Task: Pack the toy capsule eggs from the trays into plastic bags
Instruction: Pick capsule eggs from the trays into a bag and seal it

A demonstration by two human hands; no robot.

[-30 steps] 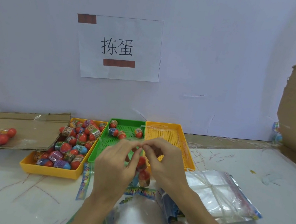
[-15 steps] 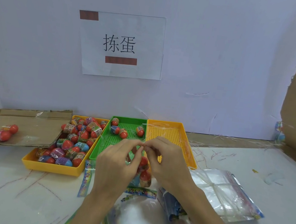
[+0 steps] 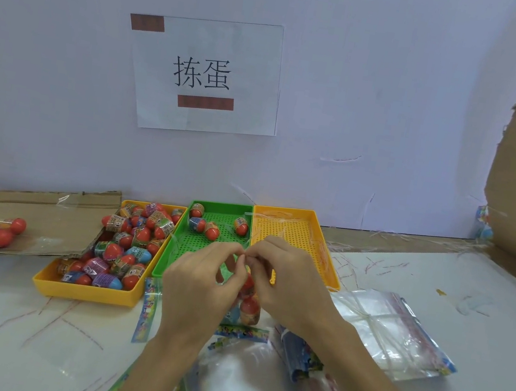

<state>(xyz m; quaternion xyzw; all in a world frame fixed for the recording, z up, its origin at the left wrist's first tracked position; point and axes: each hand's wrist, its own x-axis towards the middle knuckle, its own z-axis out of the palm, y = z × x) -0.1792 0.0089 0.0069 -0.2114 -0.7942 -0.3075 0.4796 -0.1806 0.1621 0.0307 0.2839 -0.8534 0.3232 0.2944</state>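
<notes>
Left tray, middle tray and right tray sit side by side, bag stack right, cardboard left.

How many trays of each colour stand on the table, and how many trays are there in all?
Yellow: 2 (left yellow tray, right yellow tray)
Green: 1 (green tray)
Total: 3
</notes>
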